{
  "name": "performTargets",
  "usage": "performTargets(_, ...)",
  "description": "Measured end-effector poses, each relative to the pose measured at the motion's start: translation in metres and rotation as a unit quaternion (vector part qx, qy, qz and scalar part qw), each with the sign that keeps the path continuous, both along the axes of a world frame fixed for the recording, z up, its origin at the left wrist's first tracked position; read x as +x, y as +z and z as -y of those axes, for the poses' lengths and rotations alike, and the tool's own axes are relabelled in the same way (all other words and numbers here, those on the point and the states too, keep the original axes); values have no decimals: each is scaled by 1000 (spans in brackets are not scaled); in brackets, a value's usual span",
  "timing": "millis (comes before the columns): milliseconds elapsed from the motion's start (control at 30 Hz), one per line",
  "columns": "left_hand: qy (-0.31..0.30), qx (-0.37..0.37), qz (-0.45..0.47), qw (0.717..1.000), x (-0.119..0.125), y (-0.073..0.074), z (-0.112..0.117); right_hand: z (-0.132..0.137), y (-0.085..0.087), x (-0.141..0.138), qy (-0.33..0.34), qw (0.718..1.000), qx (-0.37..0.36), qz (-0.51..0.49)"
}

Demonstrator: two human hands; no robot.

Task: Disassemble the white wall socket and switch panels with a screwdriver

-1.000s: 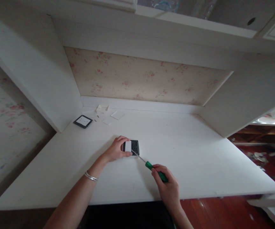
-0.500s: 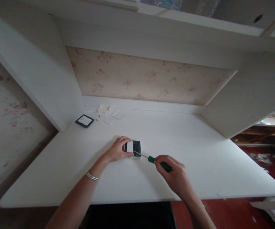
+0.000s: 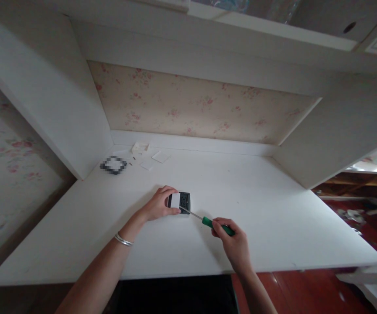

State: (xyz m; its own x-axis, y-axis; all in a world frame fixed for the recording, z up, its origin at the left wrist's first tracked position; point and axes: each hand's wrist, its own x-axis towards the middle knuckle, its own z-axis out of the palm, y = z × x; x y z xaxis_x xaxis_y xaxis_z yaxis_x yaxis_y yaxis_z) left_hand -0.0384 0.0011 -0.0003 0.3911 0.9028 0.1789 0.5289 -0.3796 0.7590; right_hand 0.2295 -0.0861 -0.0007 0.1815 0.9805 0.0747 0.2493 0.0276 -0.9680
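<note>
A small dark, square unit (image 3: 185,201), which looks like an electrical wall socket with its dark inside showing, rests on the table. A white plate (image 3: 175,200) covers its left part. My left hand (image 3: 160,204) grips the unit from the left, thumb at the near edge and fingers at the far edge. In my right hand (image 3: 233,237) is a screwdriver (image 3: 207,222), its green handle held in closed fingers. The metal shaft slants up to the left, and its tip meets the unit close to the white plate's right edge, near my left thumb.
The white table (image 3: 267,218) has a black-edged square panel (image 3: 114,165), blurred by pixels, at the back left. Beside it lie thin clear plates (image 3: 161,157), a pale angular piece (image 3: 140,148) and small dark bits. White cabinet sides and an overhead shelf enclose the back.
My right hand and the screwdriver handle have shifted slightly, with the tip still at the unit. My left hand keeps its grip. The whole view has moved a little.
</note>
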Motion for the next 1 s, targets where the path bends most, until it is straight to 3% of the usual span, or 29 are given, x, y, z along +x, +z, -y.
performTargets(767, -7, 10, -19, 1000, -1, 3, -1, 9, -24, -3, -26, 1000, 13, -5)
performTargets(900, -5, 2, -18, 1000, 0, 5, 0, 12, -20, -5, -17, 1000, 24, 10)
performTargets(1000, -4, 0, -16, 1000, 0, 5, 0, 13, -5, -7, 12, 996, 68, 49)
